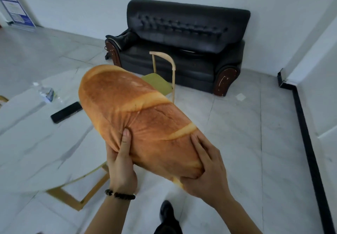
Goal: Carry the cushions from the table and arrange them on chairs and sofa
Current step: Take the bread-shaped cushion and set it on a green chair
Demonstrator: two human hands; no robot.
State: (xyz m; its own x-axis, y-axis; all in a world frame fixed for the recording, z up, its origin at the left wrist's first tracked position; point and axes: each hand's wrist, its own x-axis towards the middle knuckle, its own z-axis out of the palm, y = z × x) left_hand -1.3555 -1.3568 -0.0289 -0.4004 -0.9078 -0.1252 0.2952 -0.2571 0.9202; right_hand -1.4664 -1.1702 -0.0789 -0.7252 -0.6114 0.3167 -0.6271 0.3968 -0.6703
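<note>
A long cushion printed like a loaf of bread (131, 113) is held in the air in front of me, slanting from upper left to lower right. My left hand (121, 162) pinches its near underside, thumb pressed into the fabric. My right hand (206, 168) grips its lower right end. The white marble-look table (36, 142) lies to the left, below the cushion. Behind the cushion stands a wooden chair with a green seat (160, 82). A black leather sofa (182, 47) sits against the far wall.
A black phone (66, 112) and a crumpled clear wrapper (46, 92) lie on the table. A dark item (125, 39) rests on the sofa's left arm. A black skirting strip (308, 142) lines the right wall. My dark shoe (166, 212) stands on the pale tiled floor.
</note>
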